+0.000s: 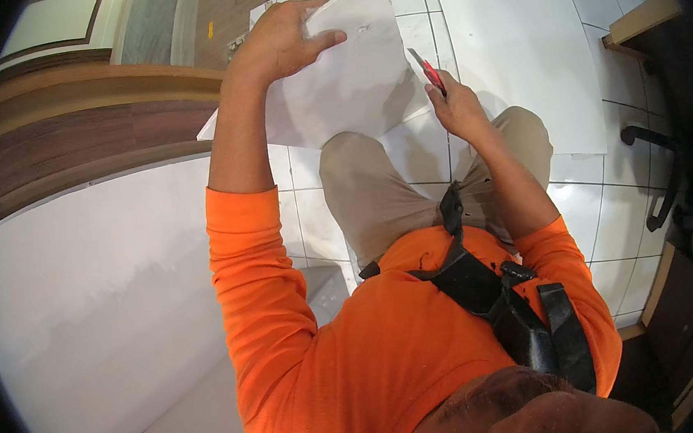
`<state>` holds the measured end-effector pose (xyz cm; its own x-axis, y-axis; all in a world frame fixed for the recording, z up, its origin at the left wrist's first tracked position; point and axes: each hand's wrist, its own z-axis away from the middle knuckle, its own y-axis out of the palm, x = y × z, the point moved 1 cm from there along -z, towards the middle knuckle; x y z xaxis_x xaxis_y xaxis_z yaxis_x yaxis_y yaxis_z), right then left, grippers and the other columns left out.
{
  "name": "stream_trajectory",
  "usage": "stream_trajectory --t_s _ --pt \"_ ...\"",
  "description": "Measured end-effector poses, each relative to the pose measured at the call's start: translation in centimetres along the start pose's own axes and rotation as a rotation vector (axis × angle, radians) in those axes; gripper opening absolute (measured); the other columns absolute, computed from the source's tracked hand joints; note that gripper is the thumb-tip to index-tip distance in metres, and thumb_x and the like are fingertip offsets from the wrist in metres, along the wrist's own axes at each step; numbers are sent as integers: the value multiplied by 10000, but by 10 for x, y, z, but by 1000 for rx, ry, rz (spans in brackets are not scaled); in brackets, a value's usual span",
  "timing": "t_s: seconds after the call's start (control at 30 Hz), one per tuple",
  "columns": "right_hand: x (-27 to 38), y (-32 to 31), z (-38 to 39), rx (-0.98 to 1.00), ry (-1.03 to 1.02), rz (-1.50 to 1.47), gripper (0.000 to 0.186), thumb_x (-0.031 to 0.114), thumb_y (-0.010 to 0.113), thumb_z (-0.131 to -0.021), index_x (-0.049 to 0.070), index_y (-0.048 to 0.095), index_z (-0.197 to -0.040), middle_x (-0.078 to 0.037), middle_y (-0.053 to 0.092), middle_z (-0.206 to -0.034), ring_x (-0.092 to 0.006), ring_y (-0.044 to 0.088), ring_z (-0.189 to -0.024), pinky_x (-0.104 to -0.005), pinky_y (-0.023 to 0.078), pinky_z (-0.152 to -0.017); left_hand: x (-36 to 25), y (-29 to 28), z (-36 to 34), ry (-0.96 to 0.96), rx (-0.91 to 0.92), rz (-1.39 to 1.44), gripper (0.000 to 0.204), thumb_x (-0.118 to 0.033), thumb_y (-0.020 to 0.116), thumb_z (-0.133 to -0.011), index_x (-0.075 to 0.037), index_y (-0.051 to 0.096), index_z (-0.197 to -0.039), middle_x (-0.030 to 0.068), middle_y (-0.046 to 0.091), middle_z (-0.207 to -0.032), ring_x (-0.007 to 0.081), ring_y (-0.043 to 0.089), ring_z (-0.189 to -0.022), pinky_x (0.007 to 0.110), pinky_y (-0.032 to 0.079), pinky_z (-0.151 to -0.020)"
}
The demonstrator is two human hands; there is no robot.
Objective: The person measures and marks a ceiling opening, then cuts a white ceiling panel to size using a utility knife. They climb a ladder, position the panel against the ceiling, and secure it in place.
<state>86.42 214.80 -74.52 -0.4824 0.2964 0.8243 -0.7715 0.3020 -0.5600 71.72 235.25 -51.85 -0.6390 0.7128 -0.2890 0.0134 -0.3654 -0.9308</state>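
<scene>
A white sheet of board (335, 90), perhaps plasterboard, is held tilted in front of my knees. Its right edge looks rough, and a small scuff marks its face near the top. My left hand (286, 42) grips it at the upper left, with the thumb on the near face and the other fingers partly hidden behind. In my right hand (459, 109) is a red utility knife (433, 75), its blade out and pointing up and left. The blade tip is close to the board's right edge; I cannot tell whether they touch.
Another flat white sheet (523, 69) lies on the white tiled floor (601, 211) to the right. A large white panel (98, 296) fills the left side, below a brown wooden ledge (105, 97). Dark furniture with a black curved handle (650, 137) stands at the far right.
</scene>
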Motion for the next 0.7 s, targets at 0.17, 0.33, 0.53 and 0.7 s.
stream_trajectory --t_s 0.17,0.33,0.53,0.7 --pt "24 -11 -6 84 41 122 347 287 556 -1015 -10 546 -1195 -301 697 -941 -478 680 -906 -572 522 -812 6 4 -6 150 -46 -12 481 -333 783 -869 -87 715 -1277 171 762 -1063 296 720 -916 388 540 -890" --pt "12 -20 -35 196 -64 258 354 269 568 -1002 -34 543 -1183 -312 695 -964 -475 680 -927 -568 527 -831 1 3 -7 85 -68 14 532 -356 781 -870 -85 679 -1317 218 701 -1190 352 658 -1079 422 500 -984" --pt "-4 6 -27 210 48 397 337 279 546 -1017 -18 557 -1176 -313 690 -1005 -484 665 -958 -562 513 -837 -7 2 -3 189 -128 -13 519 -326 778 -866 -35 682 -1284 259 710 -1171 386 662 -1112 418 509 -994" --pt "24 -23 -33 116 -17 264 319 268 558 -1009 -18 534 -1147 -299 696 -941 -494 669 -914 -564 520 -823 4 5 -3 275 -221 -23 566 -306 795 -847 15 656 -1292 284 690 -1199 394 643 -1171 435 494 -1025"
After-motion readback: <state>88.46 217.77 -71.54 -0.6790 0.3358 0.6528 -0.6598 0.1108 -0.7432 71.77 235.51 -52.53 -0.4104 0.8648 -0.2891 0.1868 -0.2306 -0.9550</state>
